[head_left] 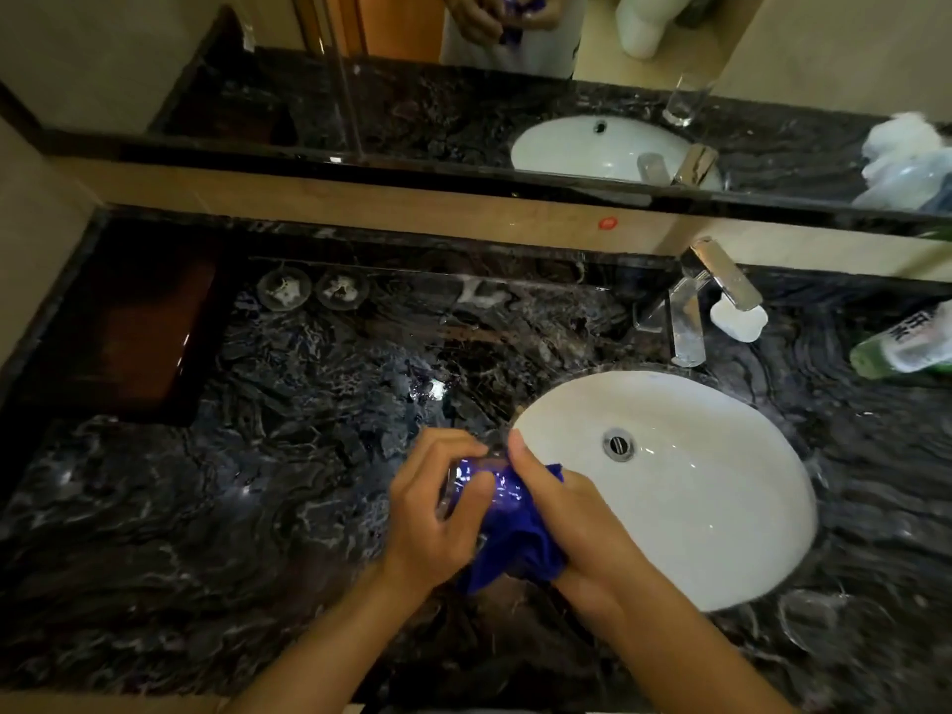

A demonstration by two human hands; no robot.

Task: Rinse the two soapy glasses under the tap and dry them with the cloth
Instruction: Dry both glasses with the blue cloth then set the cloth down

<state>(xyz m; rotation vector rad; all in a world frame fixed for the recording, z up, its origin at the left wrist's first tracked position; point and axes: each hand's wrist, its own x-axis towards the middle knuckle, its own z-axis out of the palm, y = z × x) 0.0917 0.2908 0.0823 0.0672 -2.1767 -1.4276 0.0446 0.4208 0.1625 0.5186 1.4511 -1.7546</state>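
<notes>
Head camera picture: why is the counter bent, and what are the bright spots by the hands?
Head view: the wide lens bows the counter at its edges and stretches the sink; head view: light is dim, so the stone loses detail; head view: the spots are glare, one on the counter, one on the glass in the left hand, the cloth showing blue through it.

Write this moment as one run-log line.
step: drying | left hand: holds glass | right hand: grips blue cloth at glass | tap: no water seen
</notes>
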